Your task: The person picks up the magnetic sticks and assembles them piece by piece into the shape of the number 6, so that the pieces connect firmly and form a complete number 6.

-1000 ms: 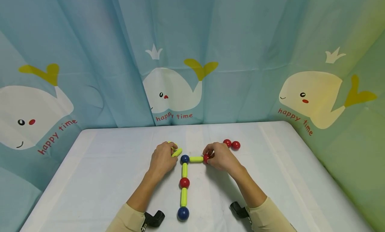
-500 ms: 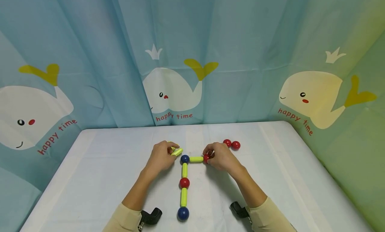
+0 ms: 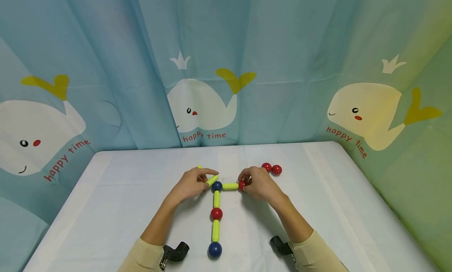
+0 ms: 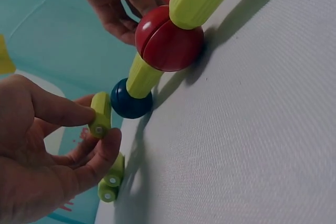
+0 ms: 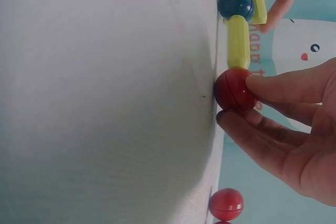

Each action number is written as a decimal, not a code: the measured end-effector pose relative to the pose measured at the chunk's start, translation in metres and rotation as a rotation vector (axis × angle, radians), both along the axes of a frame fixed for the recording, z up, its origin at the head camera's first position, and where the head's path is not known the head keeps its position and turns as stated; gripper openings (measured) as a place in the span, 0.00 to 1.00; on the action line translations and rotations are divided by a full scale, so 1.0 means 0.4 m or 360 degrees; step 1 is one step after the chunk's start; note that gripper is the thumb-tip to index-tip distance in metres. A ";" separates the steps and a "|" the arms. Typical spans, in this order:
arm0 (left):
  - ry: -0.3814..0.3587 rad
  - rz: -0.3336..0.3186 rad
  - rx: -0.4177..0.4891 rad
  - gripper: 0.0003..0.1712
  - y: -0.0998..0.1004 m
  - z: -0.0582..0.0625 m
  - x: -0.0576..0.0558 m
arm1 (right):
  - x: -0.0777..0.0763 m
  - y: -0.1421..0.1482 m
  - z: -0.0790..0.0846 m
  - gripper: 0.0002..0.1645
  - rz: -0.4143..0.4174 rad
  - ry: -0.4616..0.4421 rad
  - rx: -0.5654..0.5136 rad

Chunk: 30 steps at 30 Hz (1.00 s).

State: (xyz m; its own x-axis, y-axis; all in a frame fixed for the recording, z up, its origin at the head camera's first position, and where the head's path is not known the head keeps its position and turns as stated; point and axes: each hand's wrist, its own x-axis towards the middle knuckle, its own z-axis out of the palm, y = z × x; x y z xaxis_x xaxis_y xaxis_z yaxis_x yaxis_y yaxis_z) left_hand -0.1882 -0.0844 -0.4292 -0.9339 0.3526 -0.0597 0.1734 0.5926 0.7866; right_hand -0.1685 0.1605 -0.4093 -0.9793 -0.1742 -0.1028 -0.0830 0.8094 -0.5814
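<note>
My left hand (image 3: 190, 182) pinches a yellow-green rod (image 4: 100, 114) between thumb and fingers. The rod slants beside the far blue ball (image 3: 217, 185); whether they touch I cannot tell. From that ball another rod (image 3: 230, 186) runs right to a red ball (image 5: 234, 90), which my right hand (image 3: 260, 182) pinches. Toward me the same blue ball joins a rod (image 3: 217, 199), a red ball (image 3: 216, 213), a further rod (image 3: 215, 230) and the near blue ball (image 3: 214, 250), all in a line on the white table.
Two loose red balls (image 3: 272, 169) lie behind the right hand. Loose yellow-green rods (image 4: 111, 179) lie beyond the left hand, mostly hidden by it in the head view. A blue curtain with printed whales (image 3: 205, 107) hangs behind the table (image 3: 106, 209).
My left hand has brought the held rod rightward, away from the loose rods and up to the far blue ball. The right hand stays on its red ball.
</note>
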 end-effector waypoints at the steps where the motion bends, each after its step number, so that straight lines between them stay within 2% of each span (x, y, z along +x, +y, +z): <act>1: 0.0000 0.0003 0.0004 0.24 0.000 0.000 0.000 | 0.000 0.000 0.001 0.10 -0.0002 -0.0003 -0.0003; 8: -0.0006 0.0036 0.0045 0.23 -0.003 -0.001 -0.002 | 0.002 0.000 0.000 0.11 -0.0012 -0.0001 -0.0005; 12: -0.0023 0.0015 0.0104 0.24 -0.002 0.006 -0.001 | 0.002 0.000 0.001 0.10 -0.0007 0.0007 0.0003; 16: -0.0018 -0.0064 0.0147 0.22 0.005 0.015 0.002 | 0.002 0.002 0.001 0.10 0.0010 0.0028 0.0010; 20: 0.0016 -0.0178 0.0119 0.20 0.015 0.020 0.009 | 0.000 0.004 -0.002 0.10 0.0021 0.0037 0.0008; 30: 0.0014 -0.0449 0.0102 0.19 0.045 0.029 0.034 | -0.003 0.008 -0.003 0.09 0.0064 0.0088 0.0002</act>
State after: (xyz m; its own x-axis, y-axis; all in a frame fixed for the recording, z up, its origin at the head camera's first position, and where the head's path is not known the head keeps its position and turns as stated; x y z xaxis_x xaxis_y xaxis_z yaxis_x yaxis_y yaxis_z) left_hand -0.1746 -0.0665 -0.4174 -0.7985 0.6016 -0.0209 0.3317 0.4687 0.8187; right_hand -0.1696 0.1638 -0.4104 -0.9757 -0.2133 -0.0492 -0.1471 0.8054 -0.5741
